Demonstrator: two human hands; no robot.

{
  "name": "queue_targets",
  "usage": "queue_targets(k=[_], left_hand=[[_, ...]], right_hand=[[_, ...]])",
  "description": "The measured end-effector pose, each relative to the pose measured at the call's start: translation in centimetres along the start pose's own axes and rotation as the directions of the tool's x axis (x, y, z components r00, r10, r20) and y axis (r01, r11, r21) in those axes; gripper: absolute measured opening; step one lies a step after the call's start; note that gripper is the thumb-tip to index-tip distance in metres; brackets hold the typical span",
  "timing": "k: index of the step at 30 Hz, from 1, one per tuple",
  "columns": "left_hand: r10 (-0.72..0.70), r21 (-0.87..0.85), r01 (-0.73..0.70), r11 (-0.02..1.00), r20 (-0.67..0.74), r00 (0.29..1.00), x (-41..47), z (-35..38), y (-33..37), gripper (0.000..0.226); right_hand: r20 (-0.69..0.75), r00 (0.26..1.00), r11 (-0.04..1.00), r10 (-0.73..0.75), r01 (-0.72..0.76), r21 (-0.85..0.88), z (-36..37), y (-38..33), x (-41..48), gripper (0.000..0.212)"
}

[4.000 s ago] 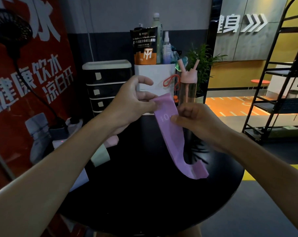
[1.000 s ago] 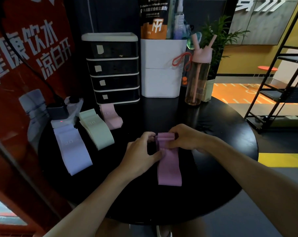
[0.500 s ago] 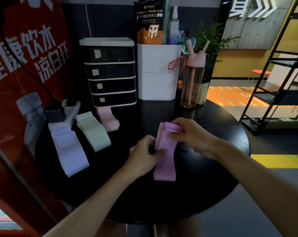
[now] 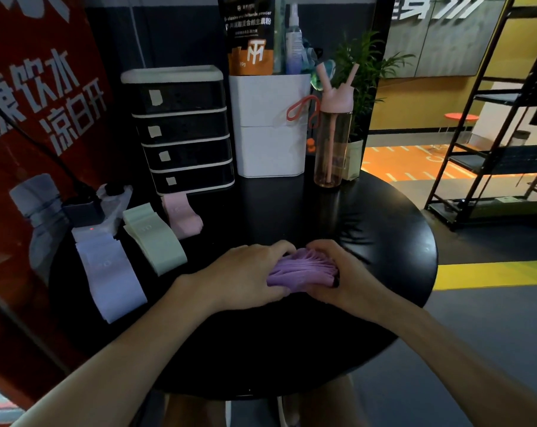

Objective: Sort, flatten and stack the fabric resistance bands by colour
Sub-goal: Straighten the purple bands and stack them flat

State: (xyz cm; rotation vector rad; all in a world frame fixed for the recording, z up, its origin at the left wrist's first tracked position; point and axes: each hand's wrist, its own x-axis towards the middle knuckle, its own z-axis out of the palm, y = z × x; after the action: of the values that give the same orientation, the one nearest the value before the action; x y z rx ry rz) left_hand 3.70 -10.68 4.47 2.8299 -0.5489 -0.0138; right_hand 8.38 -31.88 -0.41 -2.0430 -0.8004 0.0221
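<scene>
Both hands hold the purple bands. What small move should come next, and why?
Probably lower the purple bands flat onto the table: left hand and right hand squeeze them fanned on edge, while the lavender pile, green pile and pink pile lie spread out.

The red banner (image 4: 45, 97) reads 饮水 and 凉白开; the pouch (image 4: 250, 35) says "vitamin powder".

Two bare hands, left hand (image 4: 245, 272) and right hand (image 4: 347, 274), on bare forearms (image 4: 138, 349) (uncovered throughout)
</scene>
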Motion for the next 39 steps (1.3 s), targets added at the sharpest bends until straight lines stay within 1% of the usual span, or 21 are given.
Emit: queue_targets(k=[1,3,5,7,10,11,13,14,16,19,21,23,26,27,28,31,33,34,37,39], left_hand=[[0.000,0.028,0.000,1.000,-0.007,1.000,0.0,0.1,0.1,0.062],[0.013,0.082,-0.012,0.997,-0.017,1.000,0.2,0.3,0.1,0.063],[0.027,0.123,-0.025,0.992,-0.015,1.000,0.3,0.4,0.1,0.058],[0.027,0.103,-0.026,0.994,-0.010,1.000,0.6,0.6,-0.1,0.054],[0.022,-0.005,-0.022,1.000,0.006,1.000,0.9,0.4,0.0,0.060],[0.016,-0.020,-0.016,1.000,0.004,1.000,0.9,0.3,0.0,0.063],[-0.006,0.009,0.006,1.000,-0.011,1.000,0.5,0.1,-0.4,0.062],[-0.017,0.039,0.018,0.999,-0.025,1.000,0.3,0.0,-0.6,0.056],[-0.030,0.062,0.033,0.998,-0.043,0.999,-0.2,0.1,-1.1,0.039],[-0.024,0.027,0.025,0.999,-0.037,0.999,-0.6,0.3,-1.7,0.025],[-0.008,0.008,0.009,1.000,-0.051,0.999,-0.5,0.5,-2.1,0.019],[0.001,-0.076,-0.007,0.997,-0.074,0.997,-0.4,0.7,-2.4,0.015],[-0.024,-0.299,-0.013,0.954,-0.120,0.993,-0.6,1.1,-2.3,0.007],[-0.047,-0.361,-0.007,0.933,-0.142,0.989,-0.7,1.3,-2.2,0.007],[-0.072,-0.418,-0.005,0.909,-0.169,0.983,-0.8,1.5,-2.1,0.008],[-0.130,-0.508,-0.016,0.861,-0.250,0.960,-1.0,2.0,-2.2,0.013],[-0.154,-0.583,-0.046,0.811,-0.289,0.945,-1.1,1.9,-2.3,0.012],[-0.162,-0.640,-0.083,0.764,-0.315,0.935,-1.1,1.6,-2.4,0.013],[-0.206,-0.755,-0.213,0.620,-0.418,0.885,-1.4,-0.4,-2.1,0.035],[-0.214,-0.769,-0.254,0.587,-0.450,0.867,-1.5,-2.1,-2.0,0.041]], right_hand=[[0.008,1.000,1.000,0.006,-0.006,-0.008,0.0,0.1,0.0,0.072],[0.037,0.999,1.000,0.017,-0.016,-0.016,0.0,0.3,0.1,0.082],[0.054,0.998,1.000,0.018,-0.016,-0.024,0.1,0.3,0.0,0.083],[0.050,0.998,0.999,0.030,-0.029,-0.023,0.1,0.2,0.0,0.081],[0.025,0.999,0.998,0.045,-0.044,-0.038,0.1,0.1,0.0,0.071],[0.016,0.999,0.998,0.036,-0.035,-0.049,0.1,0.2,0.0,0.063],[0.008,1.000,0.999,0.016,-0.016,-0.048,0.2,0.3,-0.1,0.044],[0.005,1.000,0.999,0.018,-0.018,-0.038,0.2,0.4,-0.2,0.037],[-0.002,1.000,1.000,0.022,-0.022,-0.018,0.1,0.4,-0.3,0.030],[0.014,0.999,0.999,0.030,-0.030,0.013,-0.1,0.5,-0.3,0.028],[0.001,1.000,0.999,0.026,-0.026,0.037,-0.5,0.4,-0.3,0.028],[-0.037,0.999,0.995,0.037,-0.034,0.089,-0.9,0.5,-0.2,0.030],[-0.058,0.991,0.941,0.123,-0.098,0.323,-1.7,-0.1,0.1,0.033],[-0.073,0.988,0.921,0.133,-0.096,0.378,-1.9,-0.5,0.3,0.032],[-0.103,0.987,0.915,0.125,-0.074,0.396,-2.0,-0.9,0.7,0.031],[-0.180,0.982,0.943,0.052,0.011,0.332,-2.0,-2.7,2.1,0.023],[-0.180,0.983,0.969,-0.024,0.067,0.237,-2.1,-4.2,3.3,0.021],[-0.170,0.983,0.976,-0.064,0.098,0.197,-2.1,-5.0,3.9,0.021],[-0.101,0.983,0.976,-0.156,0.169,0.136,-2.0,-7.3,5.3,0.020],[-0.047,0.979,0.974,-0.197,0.201,0.101,-1.7,-8.3,6.0,0.023]])
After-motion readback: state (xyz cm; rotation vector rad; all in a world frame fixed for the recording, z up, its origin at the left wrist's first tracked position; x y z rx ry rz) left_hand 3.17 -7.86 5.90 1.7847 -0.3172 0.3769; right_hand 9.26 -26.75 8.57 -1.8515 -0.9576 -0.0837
